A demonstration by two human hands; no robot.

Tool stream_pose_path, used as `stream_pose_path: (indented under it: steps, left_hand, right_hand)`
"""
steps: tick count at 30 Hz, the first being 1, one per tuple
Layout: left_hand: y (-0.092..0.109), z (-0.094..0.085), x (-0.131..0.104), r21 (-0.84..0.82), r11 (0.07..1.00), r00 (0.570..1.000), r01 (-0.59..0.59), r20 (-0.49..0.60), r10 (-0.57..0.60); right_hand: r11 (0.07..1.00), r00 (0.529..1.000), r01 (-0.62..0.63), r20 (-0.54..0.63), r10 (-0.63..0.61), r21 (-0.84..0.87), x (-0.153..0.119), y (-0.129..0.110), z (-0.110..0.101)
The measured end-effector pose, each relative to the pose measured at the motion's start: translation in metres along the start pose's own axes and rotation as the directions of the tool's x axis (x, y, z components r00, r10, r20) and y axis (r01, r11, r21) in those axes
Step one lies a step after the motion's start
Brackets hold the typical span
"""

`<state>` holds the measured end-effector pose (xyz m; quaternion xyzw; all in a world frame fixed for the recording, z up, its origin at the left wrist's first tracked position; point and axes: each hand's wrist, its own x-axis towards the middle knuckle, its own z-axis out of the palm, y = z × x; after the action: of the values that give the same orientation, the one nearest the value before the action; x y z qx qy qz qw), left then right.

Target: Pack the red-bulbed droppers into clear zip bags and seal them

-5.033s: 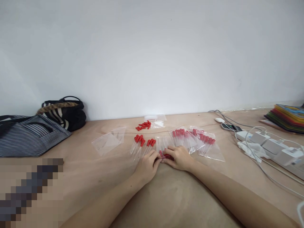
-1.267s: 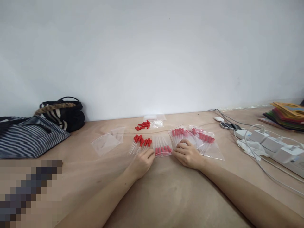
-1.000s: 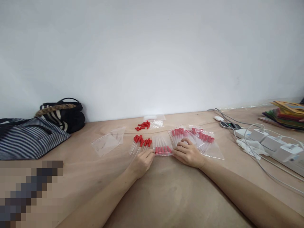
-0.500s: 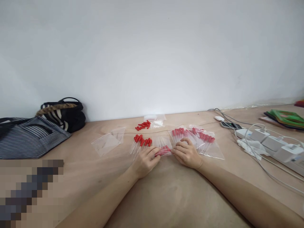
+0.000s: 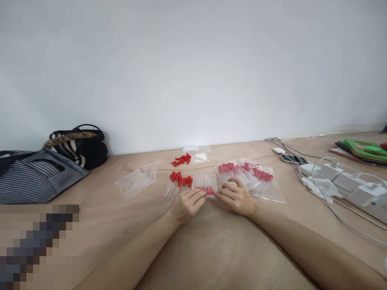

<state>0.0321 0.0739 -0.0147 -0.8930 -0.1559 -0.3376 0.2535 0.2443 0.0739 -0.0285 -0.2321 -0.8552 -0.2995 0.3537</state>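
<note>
A clear zip bag (image 5: 204, 180) lies flat between my hands, holding several glass droppers with their red bulbs towards me. My left hand (image 5: 189, 204) is closed on the left part of its near edge, fingertips together. At the right corner of the same edge, my right hand (image 5: 237, 198) pinches the bag. Loose droppers (image 5: 180, 180) with red bulbs lie just beyond my left hand. Past my right hand are filled bags of droppers (image 5: 226, 168), with another filled bag (image 5: 266, 181) overlapping to the right. My fingers hide part of the bag's near edge.
Loose red bulbs (image 5: 182, 160) lie at the back beside a clear bag with thin tubes (image 5: 199, 156). Flat clear bags (image 5: 136, 183) are on the left. Striped (image 5: 42, 177) and black (image 5: 87, 149) bags stand far left. Chargers and cables (image 5: 347, 183) occupy the right.
The near edge of the bag now lies flatter, and its row of red bulbs shows more clearly. My left hand has shifted slightly to the right; both hands stay at the bag.
</note>
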Motion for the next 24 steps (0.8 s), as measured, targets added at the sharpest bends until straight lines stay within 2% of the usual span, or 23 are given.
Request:
stream_pose_path:
  steps: [5, 8, 16, 24]
  left_hand:
    - [-0.006, -0.009, -0.011, 0.068, 0.994, 0.994, 0.089, 0.053, -0.092]
    - [-0.009, -0.009, -0.018, 0.071, 0.990, 0.989, 0.118, 0.083, -0.124]
    - [-0.008, -0.009, -0.013, 0.138, 0.990, 0.996, 0.025, 0.078, -0.036]
    - [-0.009, -0.010, -0.012, 0.092, 0.993, 0.997, 0.067, 0.033, -0.071]
  right_hand:
    - [0.999, 0.998, -0.050, -0.042, 0.051, 0.018, -0.003, 0.001, 0.000]
    - [0.996, 0.996, -0.085, -0.027, 0.085, 0.023, -0.004, 0.002, 0.000]
    - [0.996, 0.996, -0.083, -0.021, 0.083, 0.021, 0.001, -0.001, 0.000]
    - [0.993, 0.991, -0.118, -0.068, 0.120, 0.030, 0.004, -0.006, -0.001]
